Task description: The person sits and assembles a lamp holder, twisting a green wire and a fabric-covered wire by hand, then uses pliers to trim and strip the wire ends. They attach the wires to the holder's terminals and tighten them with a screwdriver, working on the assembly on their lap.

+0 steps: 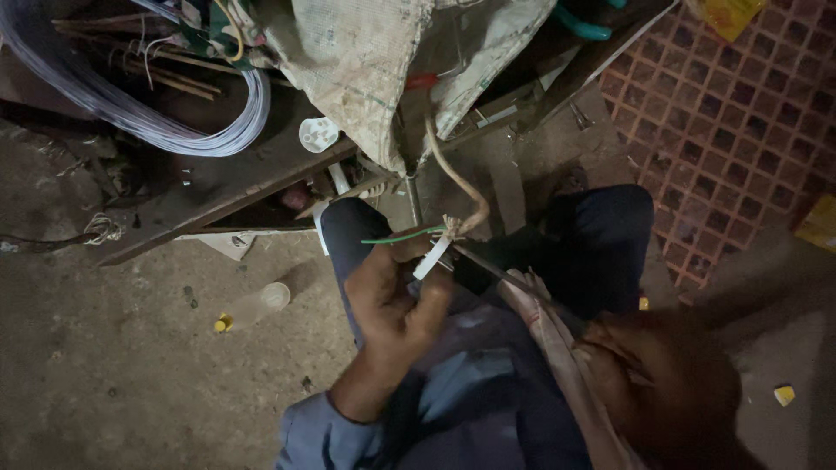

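From where I watch, my right hand point(662, 383) at four o'clock is blurred, its grip impossible to tell. My left hand point(392, 300), at centre, is pinched on a white strip point(433, 258) beside the green wire point(402, 235) and frayed cable end point(453, 228). Judging by that, I'm mid-splice; next calls for steadying the strands, the wire coil point(131, 104) lying off at ten o'clock.

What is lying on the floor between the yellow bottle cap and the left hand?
In the head view, a clear plastic bottle lies there, between the yellow cap and the left hand.
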